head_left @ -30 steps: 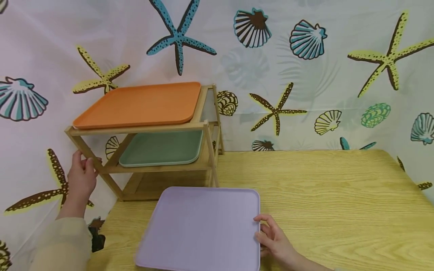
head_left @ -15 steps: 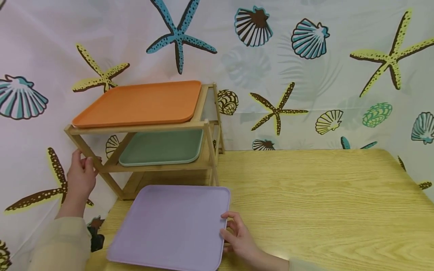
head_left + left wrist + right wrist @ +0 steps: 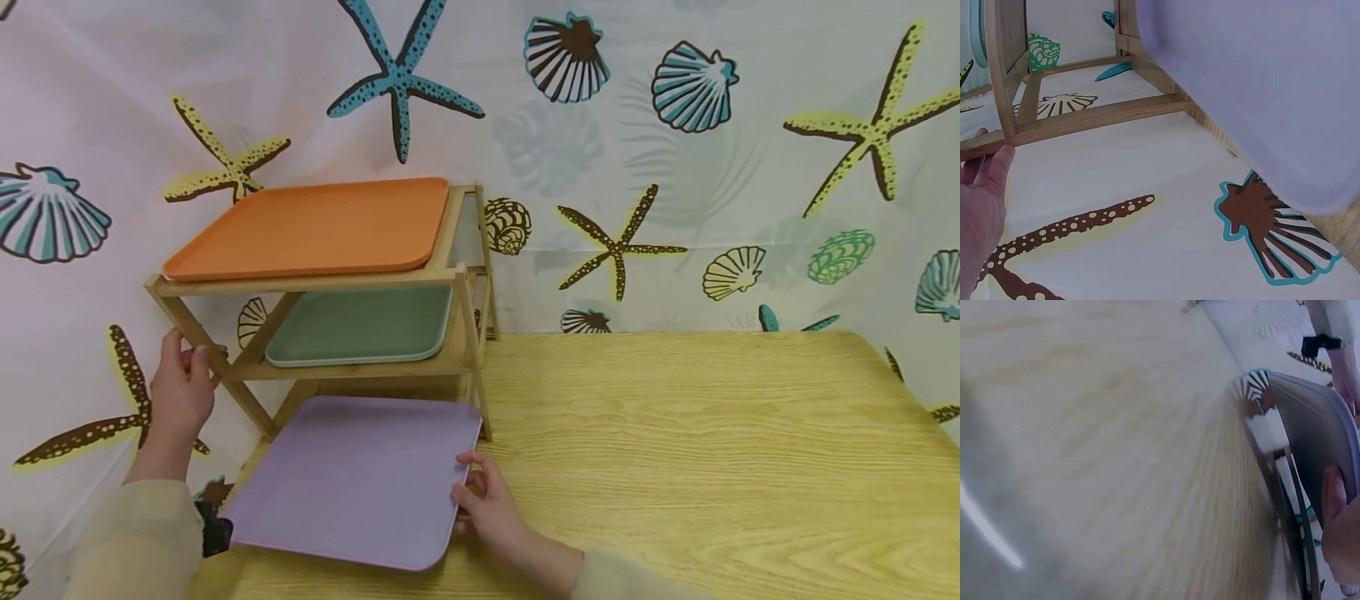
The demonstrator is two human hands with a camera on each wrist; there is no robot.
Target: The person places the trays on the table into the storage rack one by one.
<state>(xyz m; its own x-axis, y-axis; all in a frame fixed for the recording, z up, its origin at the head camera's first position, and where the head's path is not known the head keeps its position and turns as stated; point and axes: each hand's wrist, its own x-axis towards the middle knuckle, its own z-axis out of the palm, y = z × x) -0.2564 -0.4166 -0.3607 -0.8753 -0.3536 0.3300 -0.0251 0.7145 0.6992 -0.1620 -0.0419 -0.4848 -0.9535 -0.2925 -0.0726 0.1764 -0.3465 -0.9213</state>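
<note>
My right hand (image 3: 491,508) grips the right edge of a lavender tray (image 3: 360,483), thumb on top and other fingers beneath. The right wrist view shows the underside of the lavender tray (image 3: 1310,434) with fingers against it. The tray's far edge reaches the lowest opening of a three-level wooden rack (image 3: 345,368), hiding most of the bottom shelf. With my left hand (image 3: 180,398) I hold the rack's left frame near the middle shelf; in the left wrist view, thumb and fingers of the left hand (image 3: 982,200) wrap the wooden bar.
An orange tray (image 3: 315,232) lies on the rack's top shelf, a green tray (image 3: 363,327) on the middle one. The wood-grain tabletop (image 3: 675,450) extends to the right. A cloth (image 3: 675,167) printed with shells and starfish hangs behind and at the sides.
The lavender tray, held in my right hand, has moved left and forward, its far edge now at the rack's bottom opening. My left hand stays on the rack.
</note>
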